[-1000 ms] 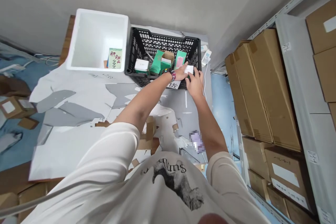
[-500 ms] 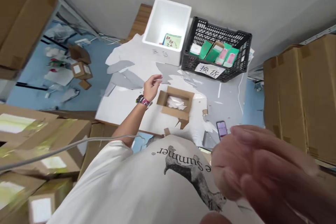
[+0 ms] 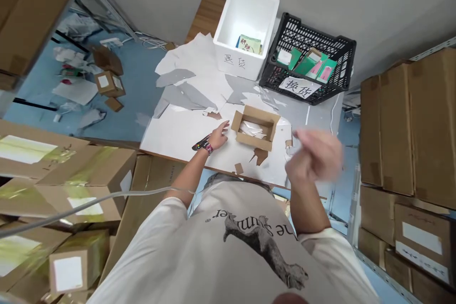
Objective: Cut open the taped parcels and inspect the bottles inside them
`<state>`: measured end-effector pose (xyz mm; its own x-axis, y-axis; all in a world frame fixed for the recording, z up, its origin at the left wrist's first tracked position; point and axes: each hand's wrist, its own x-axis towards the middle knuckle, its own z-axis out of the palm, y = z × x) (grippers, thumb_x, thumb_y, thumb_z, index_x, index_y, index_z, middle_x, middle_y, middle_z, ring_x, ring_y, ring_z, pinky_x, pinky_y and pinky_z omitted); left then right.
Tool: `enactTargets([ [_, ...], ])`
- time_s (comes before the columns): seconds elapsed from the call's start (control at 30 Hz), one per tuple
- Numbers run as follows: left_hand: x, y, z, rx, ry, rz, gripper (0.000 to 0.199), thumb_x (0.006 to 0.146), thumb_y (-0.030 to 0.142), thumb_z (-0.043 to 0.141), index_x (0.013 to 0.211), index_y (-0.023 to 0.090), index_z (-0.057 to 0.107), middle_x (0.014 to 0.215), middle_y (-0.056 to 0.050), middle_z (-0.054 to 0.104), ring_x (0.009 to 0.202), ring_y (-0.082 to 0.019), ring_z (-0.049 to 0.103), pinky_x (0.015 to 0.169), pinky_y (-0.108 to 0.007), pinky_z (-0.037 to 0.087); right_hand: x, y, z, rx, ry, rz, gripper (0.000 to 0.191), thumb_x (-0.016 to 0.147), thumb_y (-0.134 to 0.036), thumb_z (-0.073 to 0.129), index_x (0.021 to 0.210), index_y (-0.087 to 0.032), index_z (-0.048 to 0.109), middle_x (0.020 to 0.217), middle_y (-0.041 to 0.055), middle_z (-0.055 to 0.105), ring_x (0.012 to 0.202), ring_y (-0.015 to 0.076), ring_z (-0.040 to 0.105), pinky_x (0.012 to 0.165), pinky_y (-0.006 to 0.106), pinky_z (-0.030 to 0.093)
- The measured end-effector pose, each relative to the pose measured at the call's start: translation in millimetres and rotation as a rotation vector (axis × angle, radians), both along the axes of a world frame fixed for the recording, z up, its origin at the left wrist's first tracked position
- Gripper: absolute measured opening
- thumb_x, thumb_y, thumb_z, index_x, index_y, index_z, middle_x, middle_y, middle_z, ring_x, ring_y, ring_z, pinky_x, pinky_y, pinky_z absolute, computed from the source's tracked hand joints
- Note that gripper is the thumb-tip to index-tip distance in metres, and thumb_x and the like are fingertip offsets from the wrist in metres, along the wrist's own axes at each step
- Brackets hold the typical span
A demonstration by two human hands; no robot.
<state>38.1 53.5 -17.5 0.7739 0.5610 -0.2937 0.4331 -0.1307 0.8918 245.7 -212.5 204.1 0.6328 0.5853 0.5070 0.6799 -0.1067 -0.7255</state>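
Note:
My left hand (image 3: 218,137) is low over the white-covered table, just left of a small cardboard box (image 3: 253,142). Its fingers are stretched out and it holds nothing I can see. The box stands with its flaps up and has crumpled white paper or plastic (image 3: 251,128) inside. Beside my left wrist lies a slim dark thing (image 3: 200,143) with coloured spots, partly hidden by the wrist. To the right of the box, raised above the table edge, my right hand (image 3: 315,156) is smeared by motion. Whether it holds anything does not show.
A white foam box (image 3: 237,61) with booklets and a black plastic crate (image 3: 351,59) with green packs stand at the back. Torn cardboard (image 3: 261,156) lies before the small box. Stacked cartons flank me left (image 3: 85,166) and right (image 3: 388,128). A grey cable (image 3: 142,193) crosses my left arm.
My right hand has swung from close before the camera out over the table's right side. My left hand has come down toward the table beside the box. The view has shifted.

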Motion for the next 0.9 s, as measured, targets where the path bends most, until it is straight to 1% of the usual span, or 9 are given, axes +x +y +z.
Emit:
enactTargets([
  [0.1,23.0,-1.1,-7.8,-0.012,0.073,-0.070,0.111,0.070,0.013,0.072,0.177,0.023,0.047,0.169,-0.021,0.066,0.147,-0.037,0.073,0.108,-0.047,0.067,43.4,27.7,-62.5,-0.144,0.404,-0.203,0.043,0.111,-0.034,0.041,0.134,-0.026,0.076,0.128,0.0124,0.080,0.126,0.0250,0.075,0.113,0.046,0.066],
  [0.17,37.3,-5.1,-12.1,0.014,0.183,-0.090,0.104,0.067,0.015,0.075,0.170,0.021,0.053,0.158,-0.021,0.075,0.142,-0.038,0.076,0.105,-0.045,0.068,49.8,24.5,-101.3,-0.239,0.505,-0.229,0.048,0.105,-0.034,0.047,0.142,-0.019,0.073,0.127,0.0173,0.081,0.122,0.0282,0.076,0.110,0.048,0.066],
  [0.27,52.2,-16.9,-18.2,0.076,0.289,-0.099,0.082,0.066,0.019,0.079,0.147,0.020,0.067,0.131,-0.018,0.085,0.124,-0.039,0.084,0.100,-0.046,0.068,35.3,8.5,-155.1,-0.339,0.629,-0.182,0.060,0.088,-0.038,0.071,0.145,-0.020,0.073,0.121,0.0143,0.084,0.118,0.0347,0.079,0.109,0.057,0.067],
  [0.33,55.2,-26.6,-21.2,0.113,0.298,-0.108,0.068,0.069,0.021,0.080,0.136,0.022,0.070,0.117,-0.015,0.088,0.113,-0.039,0.086,0.097,-0.046,0.069,20.5,3.3,-183.2,-0.409,0.750,-0.153,0.079,0.081,-0.037,0.077,0.158,-0.023,0.066,0.134,0.0132,0.084,0.129,0.0360,0.077,0.120,0.060,0.061],
  [0.4,52.6,-35.7,-21.6,0.154,0.299,-0.114,0.059,0.073,0.023,0.079,0.132,0.024,0.071,0.112,-0.014,0.088,0.109,-0.039,0.086,0.094,-0.045,0.068,7.8,3.1,-201.0,-0.422,0.816,-0.172,0.091,0.082,-0.037,0.075,0.170,-0.023,0.057,0.147,0.0130,0.081,0.138,0.0351,0.075,0.127,0.060,0.056],
  [0.5,43.2,-46.4,-15.1,0.203,0.290,-0.149,0.049,0.079,0.023,0.077,0.127,0.025,0.073,0.111,-0.015,0.088,0.111,-0.039,0.086,0.092,-0.044,0.068,-6.5,-0.2,-207.9,-0.353,0.784,-0.209,0.092,0.086,-0.036,0.070,0.176,-0.022,0.052,0.158,0.0131,0.077,0.142,0.0331,0.073,0.130,0.056,0.055],
  [0.6,37.5,-55.1,0.0,0.238,0.301,-0.212,0.041,0.083,0.023,0.076,0.124,0.023,0.076,0.116,-0.016,0.088,0.116,-0.039,0.085,0.095,-0.044,0.067,-20.4,-18.4,-199.8,-0.263,0.699,-0.250,0.089,0.088,-0.035,0.069,0.175,-0.023,0.054,0.160,0.0115,0.076,0.145,0.0323,0.072,0.131,0.053,0.055],
  [0.73,47.7,-71.6,28.7,0.311,0.274,-0.348,0.031,0.093,0.031,0.077,0.122,0.020,0.082,0.129,-0.018,0.087,0.124,-0.038,0.083,0.098,-0.040,0.063,-40.8,-61.3,-180.7,-0.106,0.611,-0.348,0.087,0.088,-0.032,0.069,0.174,-0.023,0.057,0.152,0.0104,0.080,0.145,0.0309,0.072,0.130,0.051,0.056],
  [0.9,77.2,-115.6,69.3,0.363,0.123,-0.521,0.022,0.096,0.035,0.076,0.109,0.020,0.085,0.117,-0.019,0.088,0.119,-0.041,0.083,0.093,-0.041,0.060,-58.5,-127.6,-149.5,0.026,0.540,-0.492,0.087,0.089,-0.030,0.069,0.175,-0.024,0.056,0.146,0.0108,0.081,0.146,0.0324,0.070,0.128,0.055,0.057],
])
